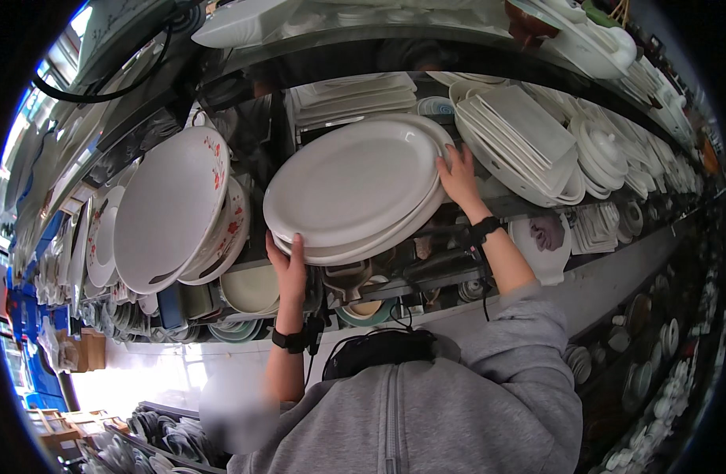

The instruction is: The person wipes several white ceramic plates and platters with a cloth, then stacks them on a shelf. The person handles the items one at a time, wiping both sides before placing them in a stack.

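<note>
A large white oval platter [354,178] lies on top of one or more similar oval platters [363,247] on the dark shelf before me. At the near left edge of this stack is my left hand [289,260], its thumb on the rim and its fingers mostly hidden at the side. My right hand [458,175] grips the right end, fingers spread over the rim. The edges of the platters below show along the front and right side. Both wrists wear black straps. Whether the stack is lifted off the shelf, I cannot tell.
Left of the platters stand large white bowls with red flowers [170,207]. On the right, rectangular plates [520,130] rest in a big oval dish, beside a lidded tureen [600,148]. An upper shelf edge [398,56] crosses behind; lower shelves hold more dishes, including a pale green one [250,287].
</note>
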`<state>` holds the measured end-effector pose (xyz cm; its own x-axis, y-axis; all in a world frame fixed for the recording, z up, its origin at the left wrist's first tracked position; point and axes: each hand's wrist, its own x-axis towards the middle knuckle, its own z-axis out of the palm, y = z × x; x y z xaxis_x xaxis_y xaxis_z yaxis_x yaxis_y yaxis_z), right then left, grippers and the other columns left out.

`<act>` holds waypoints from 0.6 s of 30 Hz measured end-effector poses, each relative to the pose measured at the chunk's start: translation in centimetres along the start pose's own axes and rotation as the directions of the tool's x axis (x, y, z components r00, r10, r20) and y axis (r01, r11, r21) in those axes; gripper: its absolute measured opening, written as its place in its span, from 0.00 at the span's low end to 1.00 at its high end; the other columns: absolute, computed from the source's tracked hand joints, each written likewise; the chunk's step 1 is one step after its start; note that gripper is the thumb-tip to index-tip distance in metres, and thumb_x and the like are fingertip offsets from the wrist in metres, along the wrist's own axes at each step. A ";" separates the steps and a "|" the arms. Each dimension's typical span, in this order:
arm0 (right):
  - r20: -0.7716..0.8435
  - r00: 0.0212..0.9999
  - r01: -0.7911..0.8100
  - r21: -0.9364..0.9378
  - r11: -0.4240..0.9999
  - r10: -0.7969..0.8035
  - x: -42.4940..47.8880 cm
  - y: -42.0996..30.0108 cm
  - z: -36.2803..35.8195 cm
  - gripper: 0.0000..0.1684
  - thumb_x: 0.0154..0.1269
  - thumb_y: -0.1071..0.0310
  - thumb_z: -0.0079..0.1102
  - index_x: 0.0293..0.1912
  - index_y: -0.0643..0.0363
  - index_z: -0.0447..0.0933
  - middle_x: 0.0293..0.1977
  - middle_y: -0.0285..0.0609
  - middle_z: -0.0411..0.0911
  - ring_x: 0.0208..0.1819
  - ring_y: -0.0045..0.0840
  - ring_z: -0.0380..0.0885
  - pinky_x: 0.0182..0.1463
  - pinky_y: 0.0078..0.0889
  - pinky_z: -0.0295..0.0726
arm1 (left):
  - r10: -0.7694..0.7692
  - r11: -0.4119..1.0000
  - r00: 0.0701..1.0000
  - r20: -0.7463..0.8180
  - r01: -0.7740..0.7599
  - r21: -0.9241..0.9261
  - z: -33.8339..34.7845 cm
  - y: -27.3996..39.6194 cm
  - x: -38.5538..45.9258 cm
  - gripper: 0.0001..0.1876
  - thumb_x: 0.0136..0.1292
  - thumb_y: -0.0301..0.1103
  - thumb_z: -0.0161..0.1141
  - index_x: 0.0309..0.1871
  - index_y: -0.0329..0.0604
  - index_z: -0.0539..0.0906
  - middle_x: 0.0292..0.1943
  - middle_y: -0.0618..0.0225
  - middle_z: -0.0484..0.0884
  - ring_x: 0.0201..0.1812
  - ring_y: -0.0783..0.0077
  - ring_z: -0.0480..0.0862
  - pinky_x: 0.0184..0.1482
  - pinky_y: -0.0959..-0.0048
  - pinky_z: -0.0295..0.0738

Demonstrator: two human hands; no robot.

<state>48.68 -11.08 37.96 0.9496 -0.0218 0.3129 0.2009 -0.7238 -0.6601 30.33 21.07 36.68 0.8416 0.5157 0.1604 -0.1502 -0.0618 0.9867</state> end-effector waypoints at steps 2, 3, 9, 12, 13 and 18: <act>0.055 0.998 -0.026 -0.063 0.998 0.029 1.2 -0.2 0.8 0.28 0.66 0.50 0.44 0.59 0.59 0.64 0.64 0.63 0.47 0.63 0.58 0.53 0.61 0.54 0.61 | -0.070 0.996 0.997 -0.038 0.067 -0.061 0.5 0.9 0.1 0.34 0.65 0.46 0.52 0.65 0.32 0.56 0.61 0.49 0.60 0.61 0.60 0.64 0.62 0.66 0.59; 0.078 0.996 -0.025 -0.068 0.997 0.030 1.9 0.2 1.0 0.28 0.66 0.49 0.43 0.58 0.59 0.64 0.64 0.62 0.47 0.63 0.58 0.53 0.61 0.54 0.60 | -0.106 0.991 0.993 -0.056 0.100 -0.093 0.7 1.4 0.1 0.32 0.67 0.48 0.49 0.65 0.31 0.58 0.61 0.49 0.61 0.61 0.60 0.64 0.61 0.67 0.59; 0.178 0.981 -0.063 -0.068 0.996 0.075 6.0 2.6 3.0 0.29 0.67 0.46 0.38 0.56 0.58 0.66 0.65 0.62 0.46 0.62 0.61 0.53 0.62 0.56 0.58 | -0.110 0.992 0.978 -0.177 0.119 0.038 1.8 1.4 0.2 0.33 0.68 0.51 0.44 0.63 0.28 0.60 0.60 0.46 0.65 0.59 0.58 0.67 0.61 0.67 0.58; 0.168 0.984 -0.039 -0.097 0.994 0.055 6.5 2.8 4.1 0.30 0.67 0.46 0.37 0.58 0.58 0.65 0.65 0.63 0.46 0.62 0.63 0.51 0.63 0.56 0.55 | -0.101 0.992 0.966 -0.239 0.115 0.047 1.9 0.9 0.2 0.34 0.68 0.53 0.41 0.64 0.28 0.59 0.60 0.45 0.64 0.60 0.57 0.66 0.62 0.68 0.57; 0.153 0.988 -0.008 -0.136 0.991 0.029 6.7 3.8 4.2 0.30 0.67 0.46 0.37 0.59 0.56 0.63 0.65 0.63 0.46 0.62 0.63 0.51 0.63 0.56 0.54 | -0.097 0.992 0.960 -0.264 0.116 0.056 2.3 0.4 0.2 0.34 0.68 0.53 0.40 0.64 0.28 0.59 0.60 0.45 0.64 0.61 0.57 0.66 0.62 0.68 0.57; 0.132 0.991 -0.007 -0.080 0.997 0.018 6.2 2.3 4.3 0.35 0.69 0.48 0.33 0.68 0.54 0.44 0.65 0.63 0.44 0.64 0.61 0.49 0.65 0.57 0.50 | -0.183 0.981 0.933 -0.311 0.194 0.006 1.1 -1.5 0.8 0.34 0.69 0.54 0.36 0.65 0.28 0.58 0.62 0.46 0.64 0.62 0.58 0.65 0.63 0.69 0.57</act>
<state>56.08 -9.88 35.46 0.9764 0.0561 0.2084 0.1739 -0.7765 -0.6056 31.81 20.67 35.32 0.6511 0.7580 -0.0389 0.0193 0.0347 0.9992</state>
